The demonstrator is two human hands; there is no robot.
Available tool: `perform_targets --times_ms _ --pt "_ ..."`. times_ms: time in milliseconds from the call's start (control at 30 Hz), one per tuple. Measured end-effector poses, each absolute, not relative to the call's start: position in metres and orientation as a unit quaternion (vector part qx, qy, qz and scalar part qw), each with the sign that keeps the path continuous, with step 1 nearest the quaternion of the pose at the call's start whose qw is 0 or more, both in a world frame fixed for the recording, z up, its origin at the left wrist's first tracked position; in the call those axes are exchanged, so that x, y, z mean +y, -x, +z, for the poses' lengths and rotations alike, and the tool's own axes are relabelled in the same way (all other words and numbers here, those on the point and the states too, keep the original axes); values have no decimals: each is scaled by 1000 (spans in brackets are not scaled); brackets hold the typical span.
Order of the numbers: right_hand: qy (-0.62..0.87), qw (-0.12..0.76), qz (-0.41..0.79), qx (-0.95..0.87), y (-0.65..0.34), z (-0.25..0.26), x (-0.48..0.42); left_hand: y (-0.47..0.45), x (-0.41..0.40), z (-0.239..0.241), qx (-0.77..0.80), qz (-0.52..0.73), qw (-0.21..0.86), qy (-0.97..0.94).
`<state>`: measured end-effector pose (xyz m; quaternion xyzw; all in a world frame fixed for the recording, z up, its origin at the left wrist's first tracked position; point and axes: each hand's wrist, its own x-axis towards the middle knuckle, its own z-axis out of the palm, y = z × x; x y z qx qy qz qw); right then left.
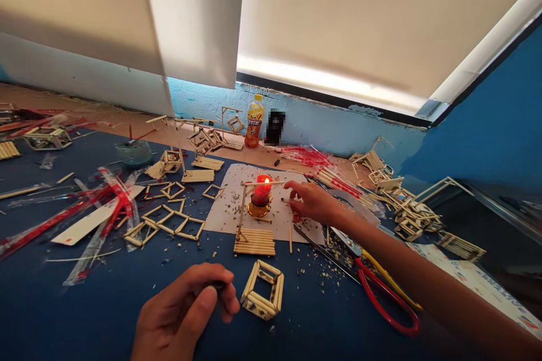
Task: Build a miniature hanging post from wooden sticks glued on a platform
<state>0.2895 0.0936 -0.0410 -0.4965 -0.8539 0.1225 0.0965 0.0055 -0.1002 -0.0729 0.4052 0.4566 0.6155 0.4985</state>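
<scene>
My left hand [186, 310] is closed at the front, thumb and forefinger pinching a small dark lump [218, 285] mostly hidden by the fingers. Just right of it, a small open lantern-like frame of pale sticks [263, 289] rests on the table. My right hand [311, 201] reaches beside a lit red candle [262, 192] on a gold holder [259, 210]. Its fingers are bent around a short stick with a dark tip [285, 200]. The forefinger is near the end of a stick arm [265, 183], which crosses before the candle from a post on a slatted stick base [254, 242].
Red-handled scissors [387, 299] lie under my right forearm. White paper [220, 211] with scraps lies beneath the candle. Left are joined stick frames [173, 220], red plastic wrappers [114, 197] and a bowl [134, 153]. A drink bottle [254, 124] stands by the wall; stick structures [417, 214] pile up right.
</scene>
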Motion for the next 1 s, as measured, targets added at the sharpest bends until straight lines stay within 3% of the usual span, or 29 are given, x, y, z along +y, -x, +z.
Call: perform_targets --times_ms 200,400,633,1000 --pt "504 142 169 -835 -284 -49 95 -3 -88 -76 502 588 467 -430" --pt "485 295 281 -774 -289 -51 104 -9 -89 -73 503 588 500 -389" --pt "411 446 363 -708 -273 -18 100 -9 -89 -76 491 597 506 -383" --pt "391 452 398 -696 -258 -12 92 -13 -91 -70 507 585 477 -416"
